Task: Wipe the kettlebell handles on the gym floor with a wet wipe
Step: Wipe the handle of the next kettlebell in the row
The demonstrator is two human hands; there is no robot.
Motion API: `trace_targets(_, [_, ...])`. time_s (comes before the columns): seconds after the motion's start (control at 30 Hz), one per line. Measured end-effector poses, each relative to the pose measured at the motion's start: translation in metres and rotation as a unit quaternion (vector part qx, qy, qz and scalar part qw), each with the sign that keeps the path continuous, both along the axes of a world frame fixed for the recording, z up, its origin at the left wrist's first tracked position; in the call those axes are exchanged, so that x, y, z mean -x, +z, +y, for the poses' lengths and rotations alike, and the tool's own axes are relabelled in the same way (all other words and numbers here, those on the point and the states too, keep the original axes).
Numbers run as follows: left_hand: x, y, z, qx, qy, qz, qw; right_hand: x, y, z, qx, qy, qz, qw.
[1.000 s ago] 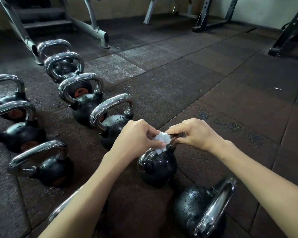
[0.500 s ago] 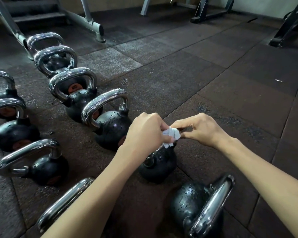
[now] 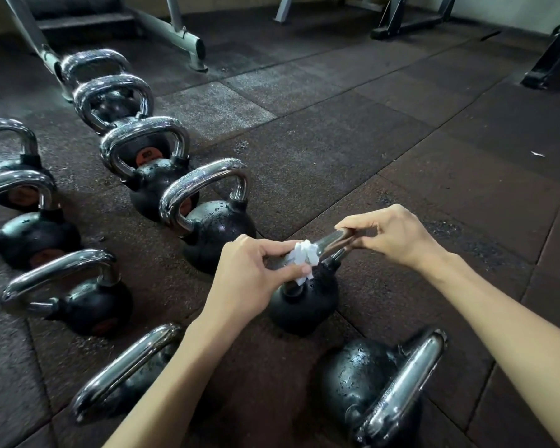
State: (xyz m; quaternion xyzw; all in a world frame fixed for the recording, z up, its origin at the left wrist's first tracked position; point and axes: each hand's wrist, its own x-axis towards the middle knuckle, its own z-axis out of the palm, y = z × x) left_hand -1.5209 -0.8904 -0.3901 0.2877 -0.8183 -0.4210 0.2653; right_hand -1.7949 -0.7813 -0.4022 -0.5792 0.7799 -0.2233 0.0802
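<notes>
To the left of the left hand [image 3: 249, 279], a row of kettlebells [image 3: 207, 227] is seen on the floor. A crumpled wet wipe [image 3: 304, 253] is pinched by that hand's curled fingers around the chrome handle [image 3: 332, 239] of a small kettlebell [image 3: 304, 305], which stands beneath both hands. The handle's other end is pinched by the right hand [image 3: 392, 236]. The bell could be tipped if the wipe is dragged hard. As the wipe is bunched, patches of handle may be missed. A toppled kettlebell [image 3: 385, 383] under the right forearm could be knocked and rolled.
</notes>
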Motion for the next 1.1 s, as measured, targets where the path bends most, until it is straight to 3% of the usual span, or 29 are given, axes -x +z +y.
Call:
trace_targets(0.1, [-0.005, -0.018, 0.007, 0.031, 0.034, 0.012, 0.999, 0.001, -0.003, 0.005, 0.003, -0.009, -0.003, 1.0])
trace_targets(0.27, [-0.017, -0.058, 0.019, -0.005, 0.064, 0.023, 0.998, 0.008, -0.006, 0.012, 0.011, -0.017, -0.05, 0.999])
trace_targets(0.4, [0.004, -0.047, 0.025, 0.025, 0.063, 0.076, 0.995, 0.014, -0.012, 0.017, 0.016, -0.036, -0.061, 0.997])
trace_targets(0.8, [0.007, -0.08, 0.02, 0.047, 0.052, 0.019, 0.997, 0.014, -0.008, 0.02, 0.004, -0.049, -0.056, 0.997])
trace_targets(1.0, [-0.015, -0.041, 0.003, -0.127, 0.051, 0.127, 0.982, -0.005, 0.004, 0.007, -0.003, -0.035, -0.035, 0.999])
trace_targets(1.1, [-0.019, -0.021, -0.013, -0.133, 0.063, 0.133, 0.98, -0.025, 0.007, -0.005, -0.025, 0.003, -0.037, 0.999])
